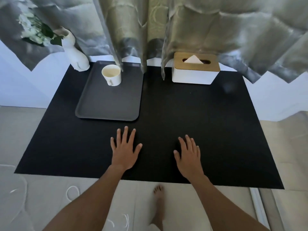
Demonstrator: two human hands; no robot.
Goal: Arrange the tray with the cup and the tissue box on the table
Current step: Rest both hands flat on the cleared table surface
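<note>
Bare fingers (125, 130) of the left hand (125, 151) and the right hand (189, 155) lie spread flat on the black bench (183, 114), holding nothing. Straight ahead of the left hand, near its fingertips, sits the grey tray (106, 105), long axis running away from the person, with the white cup (111, 77) standing at its far end. Well beyond the right hand, at the far edge, stands the tissue box (195, 70), so each hand seems nearer its own item.

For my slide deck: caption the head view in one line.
Both hands, left hand and right hand, flat on black table; cup on tray, tissue box apart.
</note>
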